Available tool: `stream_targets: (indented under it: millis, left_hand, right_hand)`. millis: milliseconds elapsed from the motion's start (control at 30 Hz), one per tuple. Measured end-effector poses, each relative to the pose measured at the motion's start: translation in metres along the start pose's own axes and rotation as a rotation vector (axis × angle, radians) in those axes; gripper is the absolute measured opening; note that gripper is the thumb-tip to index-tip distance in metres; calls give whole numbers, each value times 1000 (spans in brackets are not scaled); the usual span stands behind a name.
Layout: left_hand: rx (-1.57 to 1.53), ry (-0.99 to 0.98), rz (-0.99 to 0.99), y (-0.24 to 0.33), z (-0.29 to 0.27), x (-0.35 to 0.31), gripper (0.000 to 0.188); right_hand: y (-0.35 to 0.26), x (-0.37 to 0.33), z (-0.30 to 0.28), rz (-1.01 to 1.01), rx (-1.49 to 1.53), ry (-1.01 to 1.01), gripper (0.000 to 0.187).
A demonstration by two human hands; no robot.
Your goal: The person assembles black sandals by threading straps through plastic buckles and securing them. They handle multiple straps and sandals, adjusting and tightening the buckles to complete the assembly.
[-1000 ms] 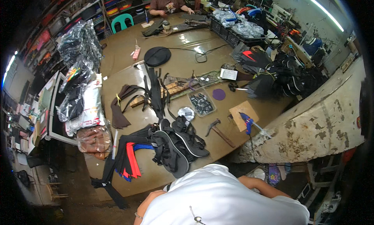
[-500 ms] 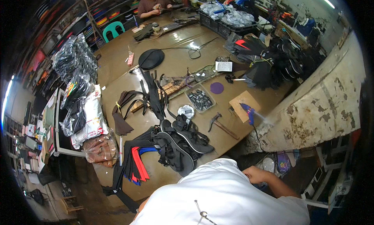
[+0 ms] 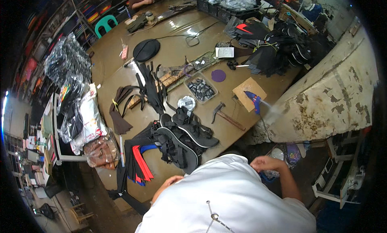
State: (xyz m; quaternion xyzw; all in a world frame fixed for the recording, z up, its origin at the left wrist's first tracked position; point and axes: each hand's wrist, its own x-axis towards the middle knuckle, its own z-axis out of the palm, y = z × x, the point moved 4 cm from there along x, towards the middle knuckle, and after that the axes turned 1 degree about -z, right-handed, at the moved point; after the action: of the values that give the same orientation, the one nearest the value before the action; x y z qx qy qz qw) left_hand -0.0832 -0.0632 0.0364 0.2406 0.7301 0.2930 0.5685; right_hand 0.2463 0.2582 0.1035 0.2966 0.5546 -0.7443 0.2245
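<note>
My left hand [image 3: 172, 180] shows only in part past the white shirt at the table's near edge, beside the black sandals; most of its fingers are hidden. On the other side, my right hand [image 3: 263, 163] is off the table with its fingers curled in against the shirt; whatever they hold, if anything, is hidden. A pair of black strap sandals [image 3: 177, 150] lies nearest, one partly against the other. Left of them fan out black strips, red strips [image 3: 142, 163] and blue ones. A hammer [image 3: 229, 117] with a wooden handle lies beyond the sandals.
A blue glue gun [image 3: 254, 100] lies on a tan board [image 3: 246, 91] at the right. Clear tub [image 3: 200, 87] of black buckles, black disc [image 3: 146, 50] and purple disc [image 3: 218, 75] are farther off. Wrapped bundles [image 3: 86, 120] line the left; a battered pillar [image 3: 318, 91] bounds the right. Another person sits opposite.
My left hand has come into view by the near table edge. My right hand has stayed beside the shirt, its fingers turned slightly. The whole view has shifted a little.
</note>
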Motion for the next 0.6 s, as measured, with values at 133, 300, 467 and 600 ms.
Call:
stream_targets:
  millis: [133,300,467,600]
  left_hand:
    - [-48,28,-6,-10,17,-10,37]
    - [-89,66,-16,-17,28,-10,39]
    - [-88,65,-62,-20,41,0,40]
    - [-93,53,-106,-33,58,13,42]
  right_hand:
    - [15,70,-24,228,-354,276,49]
    - [39,129,1,-175,-720,403,20]
    - [35,93,18,-16,-670,383,42]
    - [-22,73,35,107,-773,49,50]
